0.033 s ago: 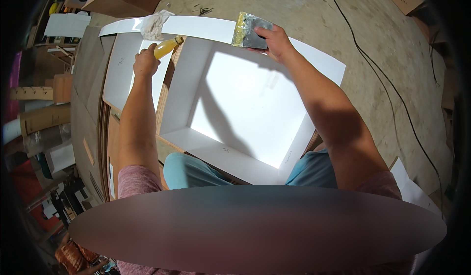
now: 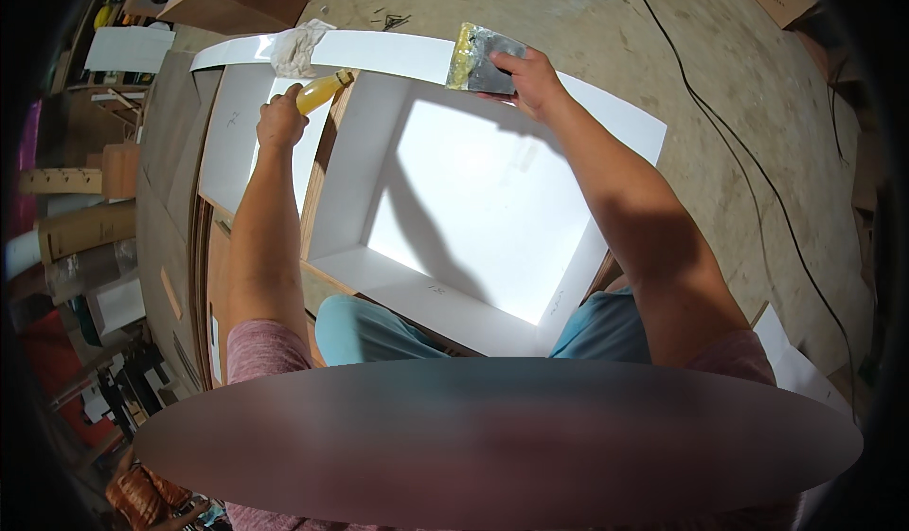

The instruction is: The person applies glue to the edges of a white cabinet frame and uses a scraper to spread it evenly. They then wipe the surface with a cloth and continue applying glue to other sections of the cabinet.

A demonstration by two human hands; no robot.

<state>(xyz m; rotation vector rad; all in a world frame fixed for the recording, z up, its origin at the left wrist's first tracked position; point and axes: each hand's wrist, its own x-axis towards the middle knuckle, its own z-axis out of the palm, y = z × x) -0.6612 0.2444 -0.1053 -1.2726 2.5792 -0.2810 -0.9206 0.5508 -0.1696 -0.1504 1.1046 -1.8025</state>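
Left hand (image 2: 282, 119) wrapped round yellow bottle (image 2: 319, 94), neck near cabinet divider (image 2: 328, 154). Right hand (image 2: 538, 80) clamped on flat grey scraper (image 2: 488, 62), probably, at white strip (image 2: 388, 52), right of rag (image 2: 299, 50).

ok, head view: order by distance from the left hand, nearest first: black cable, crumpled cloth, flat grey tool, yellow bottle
1. Yellow bottle: in the left hand.
2. Crumpled cloth: just beyond that hand, on the white strip.
3. Flat grey tool: to the right, in the right hand.
4. Black cable: farthest right, on the floor.
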